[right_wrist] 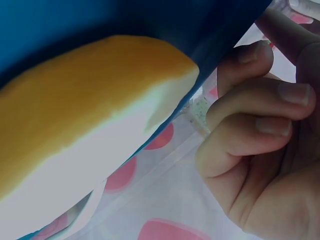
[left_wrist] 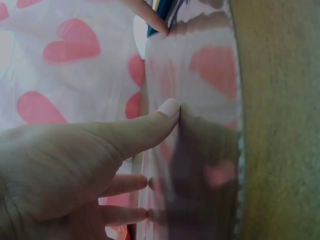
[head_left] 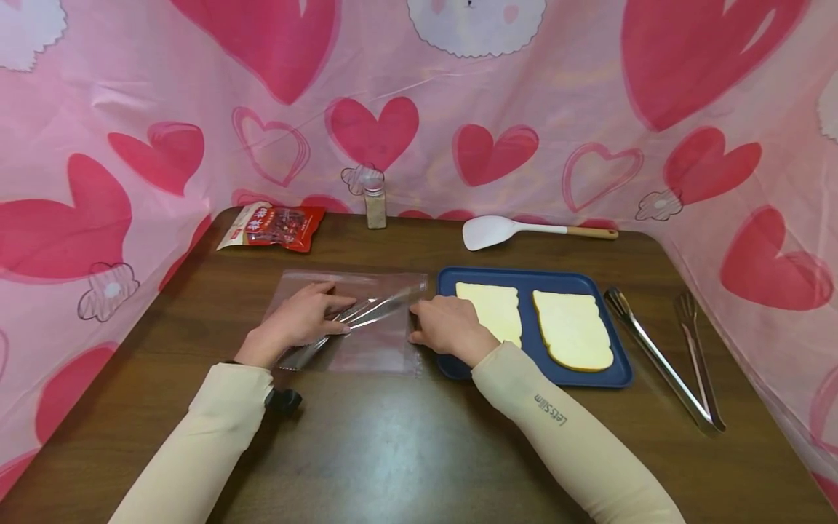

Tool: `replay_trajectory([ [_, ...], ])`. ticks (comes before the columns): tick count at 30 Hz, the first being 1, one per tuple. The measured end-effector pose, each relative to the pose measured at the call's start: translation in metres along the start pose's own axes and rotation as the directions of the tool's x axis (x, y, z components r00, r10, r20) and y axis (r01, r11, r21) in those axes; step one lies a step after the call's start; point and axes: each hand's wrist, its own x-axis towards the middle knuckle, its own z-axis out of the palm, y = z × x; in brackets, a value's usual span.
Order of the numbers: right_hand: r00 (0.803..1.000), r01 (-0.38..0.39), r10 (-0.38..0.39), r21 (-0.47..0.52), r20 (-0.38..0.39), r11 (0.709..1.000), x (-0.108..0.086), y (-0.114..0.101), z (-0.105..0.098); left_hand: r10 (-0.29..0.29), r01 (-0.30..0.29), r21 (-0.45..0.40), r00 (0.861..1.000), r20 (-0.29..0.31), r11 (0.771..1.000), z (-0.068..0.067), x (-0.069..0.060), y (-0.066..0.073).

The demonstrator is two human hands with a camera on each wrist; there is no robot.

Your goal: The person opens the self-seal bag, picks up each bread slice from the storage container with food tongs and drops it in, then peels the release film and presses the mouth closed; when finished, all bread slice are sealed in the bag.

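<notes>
Pink cloth printed with red hearts is the largest thing we see, rising behind the work and along both sides. Next comes the brown wood-grain desk, and above it two cream sleeves, the right one lettered. On the desk we find a blue tray carrying two bread slices. Just beside it, to its left, the clear plastic film lies in front of the person, creased and shining along a slanting fold.

Beyond the tray we see a white spatula with a wooden handle end; at the tray's right rest metal tongs, arms spread. A red-and-white packet lies at the far left. The pale bread slices are side by side, brown at the crust.

The left hand is spread, fingers nearly straight, their tips and thumb touching the film. The right hand is at the film's near-tray edge, three fingers curled in; we cannot tell whether it pinches the plastic. Smallest, a clear shaker stands upright by the cloth.
</notes>
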Motion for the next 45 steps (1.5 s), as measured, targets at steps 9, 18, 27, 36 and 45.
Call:
replay_trajectory([
  [9,1.000,0.001,-0.001,-0.001,0.010,1.000,0.0016,0.0007,0.0007,0.054,-0.054,-0.005,0.995,-0.086,0.999,0.0042,0.0009,0.0000],
  [18,1.000,-0.004,0.004,-0.008,0.014,1.000,0.0003,0.0015,-0.0004,0.022,-0.026,-0.059,0.998,-0.060,0.998,0.0035,0.0013,0.0012],
  [27,1.000,-0.003,0.002,0.022,0.031,1.000,0.0019,0.0054,-0.0009,-0.019,0.010,-0.140,0.998,-0.062,0.990,0.0019,-0.0017,0.0036],
  [36,0.999,0.004,-0.006,0.045,0.051,0.999,0.0027,0.0069,-0.0013,-0.028,0.010,-0.154,0.992,-0.119,0.988,0.0015,-0.0036,0.0059],
  [45,0.999,0.002,-0.004,0.062,0.045,0.998,0.0015,0.0077,-0.0021,-0.032,0.004,-0.129,0.976,-0.215,0.992,0.0028,0.0006,0.0098],
])
